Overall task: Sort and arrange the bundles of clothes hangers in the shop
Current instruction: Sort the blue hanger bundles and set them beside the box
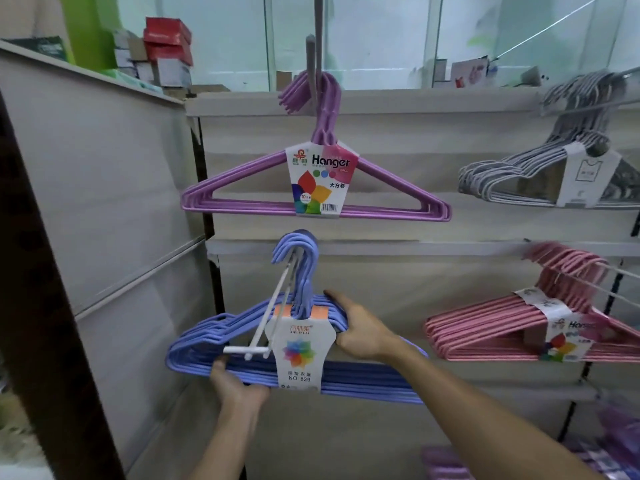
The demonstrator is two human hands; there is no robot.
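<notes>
Both hands are closed on the blue hanger bundle (pixel 242 344), left hand (pixel 235 382) under its bottom bar, right hand (pixel 360 332) on its shoulder, so keep it level and slide its hooks fully onto the white peg (pixel 273 306).

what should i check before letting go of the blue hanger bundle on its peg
1. Hooks of the blue bundle over the white peg: ok, they loop over it.
2. Left hand supports the bottom bars: ok.
3. Right hand steadies the right shoulder: ok.
4. Bundle hanging level: not ok, it tilts, left end raised.
5. Card label facing out: ok.
6. Clear of the purple bundle above: ok, a gap shows.
7. Peg seated firmly in the wall panel: cannot tell.
</notes>
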